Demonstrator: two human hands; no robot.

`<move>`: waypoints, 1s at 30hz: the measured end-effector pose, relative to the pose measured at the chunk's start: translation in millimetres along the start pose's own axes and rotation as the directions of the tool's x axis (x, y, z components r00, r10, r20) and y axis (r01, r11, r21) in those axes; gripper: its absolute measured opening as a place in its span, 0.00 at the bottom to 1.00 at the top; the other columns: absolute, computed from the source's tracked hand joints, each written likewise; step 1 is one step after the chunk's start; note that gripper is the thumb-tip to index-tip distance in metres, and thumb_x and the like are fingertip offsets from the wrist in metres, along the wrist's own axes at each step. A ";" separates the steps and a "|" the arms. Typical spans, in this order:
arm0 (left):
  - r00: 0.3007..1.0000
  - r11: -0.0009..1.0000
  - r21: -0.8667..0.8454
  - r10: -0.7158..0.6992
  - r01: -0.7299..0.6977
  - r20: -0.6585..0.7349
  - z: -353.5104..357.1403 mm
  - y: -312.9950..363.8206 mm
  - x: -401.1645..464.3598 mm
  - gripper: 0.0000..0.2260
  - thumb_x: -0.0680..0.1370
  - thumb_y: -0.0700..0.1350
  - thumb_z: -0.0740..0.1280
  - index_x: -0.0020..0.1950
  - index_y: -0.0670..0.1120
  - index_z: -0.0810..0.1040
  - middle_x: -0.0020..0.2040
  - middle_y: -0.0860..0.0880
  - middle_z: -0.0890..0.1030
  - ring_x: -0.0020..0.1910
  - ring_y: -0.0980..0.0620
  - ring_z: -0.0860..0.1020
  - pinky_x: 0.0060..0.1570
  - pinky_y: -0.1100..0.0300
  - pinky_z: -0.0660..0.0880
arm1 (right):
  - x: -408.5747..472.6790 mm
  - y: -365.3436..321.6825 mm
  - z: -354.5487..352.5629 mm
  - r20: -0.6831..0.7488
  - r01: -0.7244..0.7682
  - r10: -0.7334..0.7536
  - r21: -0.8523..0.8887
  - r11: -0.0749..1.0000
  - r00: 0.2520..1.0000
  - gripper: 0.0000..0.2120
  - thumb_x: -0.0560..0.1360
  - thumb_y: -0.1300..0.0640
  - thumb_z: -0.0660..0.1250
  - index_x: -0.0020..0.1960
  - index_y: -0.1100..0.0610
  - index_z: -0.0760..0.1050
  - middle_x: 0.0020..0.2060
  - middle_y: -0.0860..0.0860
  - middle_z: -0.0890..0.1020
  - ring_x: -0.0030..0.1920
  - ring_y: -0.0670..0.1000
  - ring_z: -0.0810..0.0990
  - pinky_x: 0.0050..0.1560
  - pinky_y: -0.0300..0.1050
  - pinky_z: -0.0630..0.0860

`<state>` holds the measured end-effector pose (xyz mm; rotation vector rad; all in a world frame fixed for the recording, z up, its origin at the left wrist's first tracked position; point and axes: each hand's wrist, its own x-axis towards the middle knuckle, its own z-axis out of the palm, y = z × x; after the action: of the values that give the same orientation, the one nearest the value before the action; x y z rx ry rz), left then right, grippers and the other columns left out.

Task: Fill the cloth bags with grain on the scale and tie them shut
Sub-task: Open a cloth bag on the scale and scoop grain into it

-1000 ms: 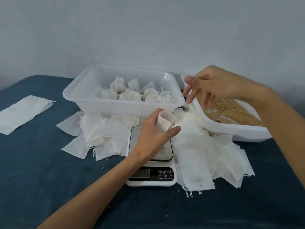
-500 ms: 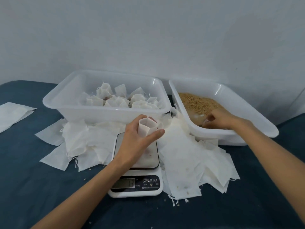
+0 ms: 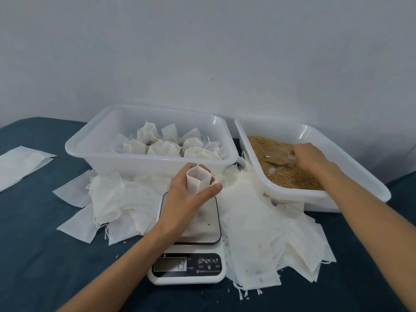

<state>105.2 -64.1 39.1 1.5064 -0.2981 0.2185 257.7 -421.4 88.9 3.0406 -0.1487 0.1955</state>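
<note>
1. Left hand [image 3: 189,199] grips the empty cloth bag [image 3: 198,180], mouth up, above the scale [image 3: 191,230].
2. Right hand [image 3: 308,157] grips a clear scoop [image 3: 278,155] in the grain [image 3: 290,174].
3. Bag likely light, limp; hold near the rim.

The white digital kitchen scale [image 3: 188,255] carries the only writing in view; on its black front panel [image 3: 189,265] a pale printed logo sits right of the display, too blurred to read with certainty; smaller print beneath it is illegible; the grey display window [image 3: 170,264] shows a faint, unreadable digit.
</note>
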 end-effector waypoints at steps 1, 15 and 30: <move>1.000 1.000 0.009 0.004 -0.004 0.001 0.1 0.2 0.1 0.13 0.72 0.50 0.79 0.50 0.49 0.78 0.47 0.47 0.84 0.45 0.49 0.81 0.47 0.48 0.77 | 1.1 -2.4 1.1 0.021 0.045 -0.046 0.022 0.999 0.999 0.10 0.78 0.64 0.66 0.58 0.64 0.80 0.55 0.61 0.83 0.54 0.61 0.81 0.56 0.55 0.78; 1.000 0.999 0.029 -0.014 0.015 -0.022 -1.1 3.2 -0.6 0.15 0.70 0.52 0.79 0.50 0.49 0.79 0.46 0.47 0.84 0.46 0.44 0.82 0.50 0.42 0.79 | -5.9 2.9 5.6 -0.057 -0.026 0.034 0.128 0.991 0.998 0.03 0.78 0.61 0.70 0.49 0.61 0.77 0.51 0.61 0.82 0.51 0.60 0.78 0.51 0.52 0.75; 0.999 0.999 0.007 -0.035 0.035 0.041 2.9 4.7 -1.7 0.13 0.71 0.47 0.79 0.51 0.47 0.79 0.47 0.44 0.84 0.43 0.52 0.80 0.45 0.57 0.76 | -76.1 -39.0 -41.5 -0.160 0.294 -0.252 0.644 0.706 0.955 0.07 0.77 0.60 0.71 0.55 0.53 0.80 0.50 0.44 0.84 0.54 0.41 0.82 0.58 0.41 0.75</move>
<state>101.9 -66.6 43.1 1.5226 -0.3036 0.1607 181.6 -371.7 116.6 3.6957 0.4961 0.3902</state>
